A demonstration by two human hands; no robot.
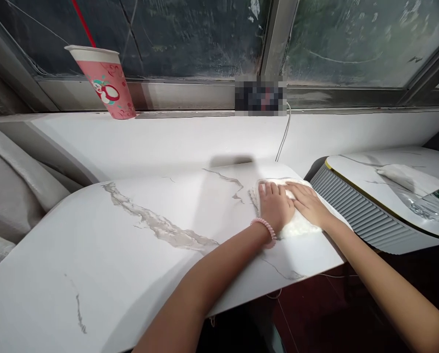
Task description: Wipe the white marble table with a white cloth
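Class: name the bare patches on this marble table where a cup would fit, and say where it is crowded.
Bare: the table from its left end to the grey vein, and between the vein and the left hand. Crowded: the far right corner, where both hands, left and right hand, press flat on a white cloth.

White marble-veined table (131, 245) — white cloth (300, 225) flat near far right edge.

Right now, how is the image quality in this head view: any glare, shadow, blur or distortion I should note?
Head view: sharp at the centre, where both hands, left hand and right hand, press flat on a white cloth; soft daylight, a faint shadow band across the marble tabletop; wide-angle bending tilts the pink paper cup; one pixelated patch on the window frame; glass murky.
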